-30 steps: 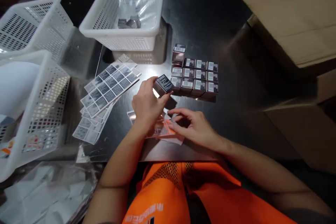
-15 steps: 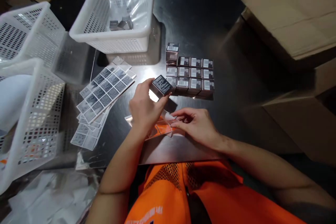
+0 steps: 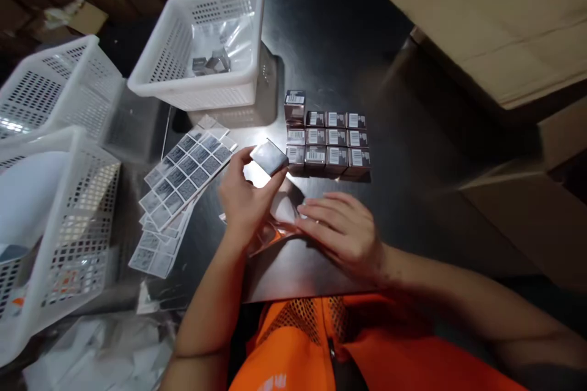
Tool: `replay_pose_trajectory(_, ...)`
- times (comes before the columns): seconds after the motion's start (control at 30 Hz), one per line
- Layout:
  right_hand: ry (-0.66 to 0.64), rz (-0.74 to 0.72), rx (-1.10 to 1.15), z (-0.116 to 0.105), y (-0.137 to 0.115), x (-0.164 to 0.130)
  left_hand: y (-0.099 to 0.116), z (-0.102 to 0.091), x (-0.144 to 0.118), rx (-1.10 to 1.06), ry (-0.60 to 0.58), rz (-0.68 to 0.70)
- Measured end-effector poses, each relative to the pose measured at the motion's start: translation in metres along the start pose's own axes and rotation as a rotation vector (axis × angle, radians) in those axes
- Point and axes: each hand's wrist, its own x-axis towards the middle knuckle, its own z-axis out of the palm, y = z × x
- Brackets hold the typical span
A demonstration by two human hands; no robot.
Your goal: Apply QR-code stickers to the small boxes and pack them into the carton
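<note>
L hand (image 3: 245, 198) pinches a small dark box (image 3: 269, 157) btwn thumb & fingertips, holding it tilted just above the table (image 3: 413, 134), near the front-left corner of the box rows. R hand (image 3: 342, 229) lies low on the table edge w/ fingers close together & reaching left, tips on a clear plastic sleeve (image 3: 282, 214) that sits just below the held box; the view is blurred there, so whether the fingers actually grip the sleeve or only rest on it, can't tell. Just right of the held box: rows of small boxes (image 3: 332, 143) w/ barcode labels on top, packed side by side, one box at the back-left corner standing taller than the rest. Left of the L hand: fanned label sheets (image 3: 188, 168), several stacked & spread, lying flat. Behind those, a white basket (image 3: 202, 82) w/ a clear bag & a few small boxes inside. Two more white baskets (image 3: 55, 208) at far left, one holding white stuff. Cardboard cartons (image 3: 495, 18) fill the right side. Orange vest (image 3: 312, 348) at bottom.
</note>
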Motion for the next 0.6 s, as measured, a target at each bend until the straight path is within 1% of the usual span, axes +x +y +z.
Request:
replay_pose_trajectory(0.07,0.063,-0.078,-0.073,-0.002,-0.002,-0.001,-0.001,0.001,0.0,-0.04,0.002,-0.027)
replay_pose_trajectory(0.13,0.137,-0.121,-0.082,-0.005,-0.005,-0.001,-0.001,0.003,0.0,-0.076,-0.014,-0.054)
replay_pose_trajectory(0.17,0.152,-0.141,-0.066,-0.007,-0.006,0.0,-0.002,0.004,0.0,-0.086,-0.025,-0.069)
replay_pose_trajectory(0.23,0.131,-0.175,0.015,-0.014,-0.008,0.002,-0.003,0.005,0.001,-0.078,-0.048,-0.101)
replay_pose_trajectory(0.3,0.083,-0.169,0.144,-0.022,-0.009,0.005,-0.005,0.005,0.003,-0.049,-0.063,-0.111)
replay_pose_trajectory(0.37,0.072,-0.096,0.227,-0.027,-0.007,0.006,-0.007,0.005,0.005,-0.026,-0.076,-0.082)
replay_pose_trajectory(0.43,0.073,0.022,0.226,-0.029,-0.002,0.006,-0.007,0.005,0.004,-0.011,-0.088,-0.036)
replay_pose_trajectory(0.47,0.05,0.086,0.22,-0.028,0.001,0.005,-0.007,0.005,0.004,-0.003,-0.094,-0.019)
replay_pose_trajectory(0.53,-0.037,0.189,0.217,-0.023,0.006,0.002,-0.005,0.005,0.002,0.019,-0.097,0.0)
replay_pose_trajectory(0.6,-0.122,0.231,0.208,-0.018,0.009,0.0,-0.002,0.005,0.001,0.047,-0.087,0.005)
